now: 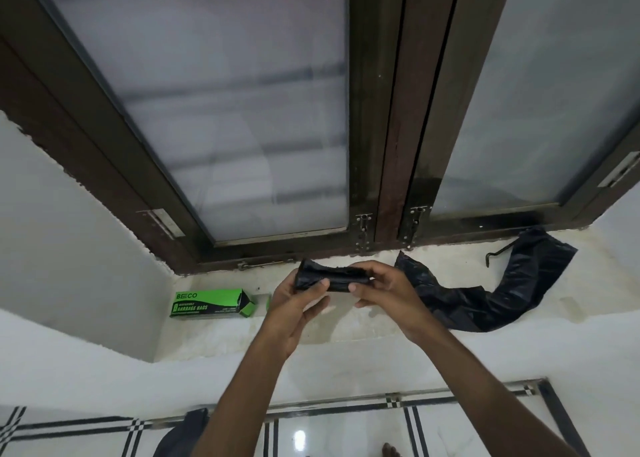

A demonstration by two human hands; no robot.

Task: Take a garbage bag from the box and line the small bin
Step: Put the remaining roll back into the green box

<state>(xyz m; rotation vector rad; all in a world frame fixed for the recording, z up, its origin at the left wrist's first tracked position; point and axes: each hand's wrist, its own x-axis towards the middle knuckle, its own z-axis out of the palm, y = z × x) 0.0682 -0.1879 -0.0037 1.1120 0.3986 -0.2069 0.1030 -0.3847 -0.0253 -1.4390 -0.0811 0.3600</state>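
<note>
Both hands up over the window ledge — left hand and right hand each pinch an end of the black bag roll, thumbs on top. A loose strip of black bag trails off to the right across the ledge, probably joined to the roll, though the right hand hides the join. Green box lies open at left on the ledge. Bin isn't clearly in view — the dark shape at bottom left could be it. Risk: pulling off the perforation tears the film, or the roll unspools.
</note>
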